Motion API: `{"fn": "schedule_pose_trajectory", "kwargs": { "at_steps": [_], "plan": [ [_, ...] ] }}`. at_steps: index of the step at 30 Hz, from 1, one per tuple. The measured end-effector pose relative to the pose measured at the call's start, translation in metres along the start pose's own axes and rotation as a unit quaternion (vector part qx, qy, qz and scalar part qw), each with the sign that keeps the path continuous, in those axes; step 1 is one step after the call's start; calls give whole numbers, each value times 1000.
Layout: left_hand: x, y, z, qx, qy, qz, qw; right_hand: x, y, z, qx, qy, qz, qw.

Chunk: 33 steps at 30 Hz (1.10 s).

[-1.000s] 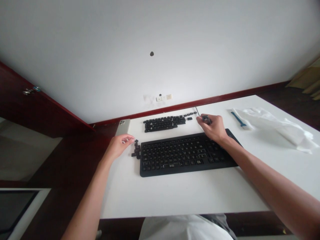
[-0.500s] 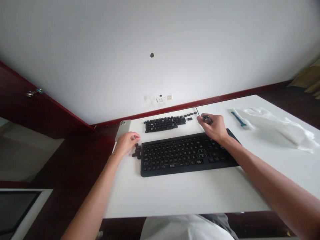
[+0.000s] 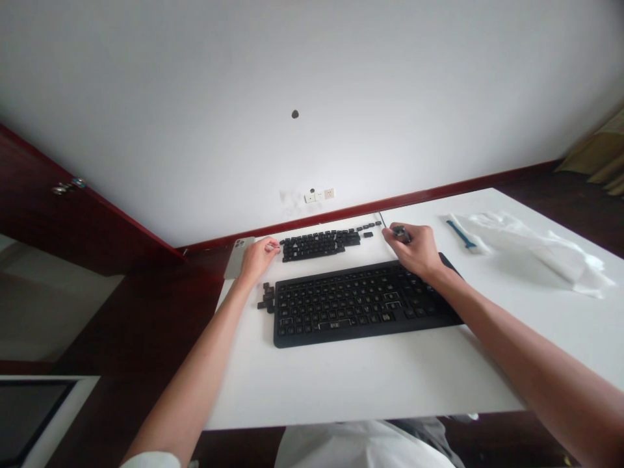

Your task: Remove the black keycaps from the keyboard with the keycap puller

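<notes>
A black keyboard (image 3: 361,303) lies on the white table (image 3: 341,383). Behind it, several loose black keycaps (image 3: 319,243) sit in rows. A small pile of keycaps (image 3: 268,296) lies at the keyboard's left end. My left hand (image 3: 257,257) reaches toward the left end of the keycap rows, fingers curled in a pinch; what they hold is too small to name. My right hand (image 3: 414,247) rests above the keyboard's upper right corner, closed on a small dark tool (image 3: 400,231).
A phone (image 3: 238,254) lies at the table's left edge by my left hand. A blue-handled tool (image 3: 461,233) and a crumpled white cloth (image 3: 531,250) lie at the right. A dark red door stands left, a white wall behind.
My left hand has moved from beside the small keycap pile up and right to the left end of the keycap rows. My right hand has stayed put.
</notes>
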<state>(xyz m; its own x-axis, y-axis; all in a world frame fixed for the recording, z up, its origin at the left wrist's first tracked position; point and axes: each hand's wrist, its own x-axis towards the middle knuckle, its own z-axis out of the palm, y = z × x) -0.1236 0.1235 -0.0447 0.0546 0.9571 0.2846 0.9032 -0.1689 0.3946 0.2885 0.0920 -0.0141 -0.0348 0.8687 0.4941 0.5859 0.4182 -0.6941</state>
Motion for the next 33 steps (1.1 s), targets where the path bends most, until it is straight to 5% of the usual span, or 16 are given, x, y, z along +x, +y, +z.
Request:
{"fn": "schedule_pose_trajectory", "kwargs": {
  "at_steps": [6, 18, 33],
  "plan": [
    [-11, -4, -4, 6, 44, 7, 999, 0, 0, -1, 0, 8, -3, 1000],
    [-18, -8, 2, 31, 0, 85, 996, 1, -4, -2, -15, 4, 6, 1000],
    [-12, -4, 11, 34, -3, 84, 996, 0, -4, 0, -10, -7, 13, 1000]
  ]
}}
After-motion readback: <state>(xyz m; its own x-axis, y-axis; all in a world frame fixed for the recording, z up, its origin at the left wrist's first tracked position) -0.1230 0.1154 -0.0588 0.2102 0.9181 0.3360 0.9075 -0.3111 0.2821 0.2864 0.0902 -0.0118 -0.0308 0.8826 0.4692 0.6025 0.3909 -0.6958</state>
